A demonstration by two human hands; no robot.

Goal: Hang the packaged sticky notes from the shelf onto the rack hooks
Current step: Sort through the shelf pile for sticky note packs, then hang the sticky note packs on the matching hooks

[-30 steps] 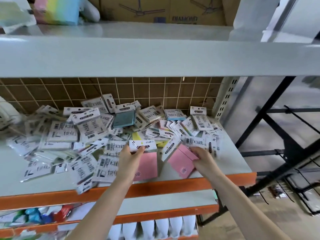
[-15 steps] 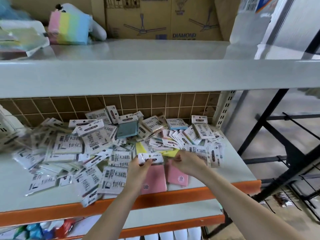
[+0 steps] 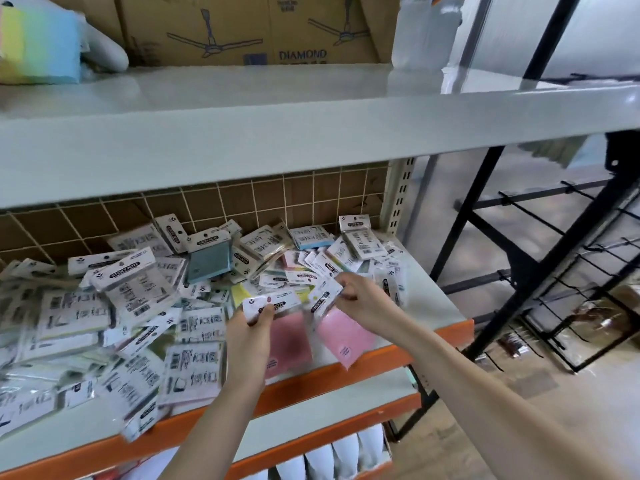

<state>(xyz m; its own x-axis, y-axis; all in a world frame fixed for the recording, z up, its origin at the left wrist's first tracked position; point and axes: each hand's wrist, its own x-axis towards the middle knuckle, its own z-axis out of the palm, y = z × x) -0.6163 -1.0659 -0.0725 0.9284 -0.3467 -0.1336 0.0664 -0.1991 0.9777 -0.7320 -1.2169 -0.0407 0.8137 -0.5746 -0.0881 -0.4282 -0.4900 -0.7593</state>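
Observation:
A heap of packaged sticky notes (image 3: 138, 306) covers the grey shelf (image 3: 426, 303) with the orange front edge. My left hand (image 3: 249, 337) grips a pink sticky-note pack (image 3: 289, 341) by its white header card, just above the shelf front. My right hand (image 3: 363, 299) pinches the header of a second pink pack (image 3: 343, 337), which hangs tilted beside the first one. The black wire rack with hooks (image 3: 568, 271) stands to the right of the shelf unit, apart from both hands.
An upper shelf (image 3: 311, 133) overhangs the heap and carries a cardboard fan box (image 3: 256, 29) and a pastel block (image 3: 38, 46). A lower shelf (image 3: 311, 424) sits below, with white items under it. Brown tiles back the shelving.
Both hands have lifted their pink packs off the shelf surface. My right hand moved from the pack's edge to its header and raised it. The view tilted upward and right.

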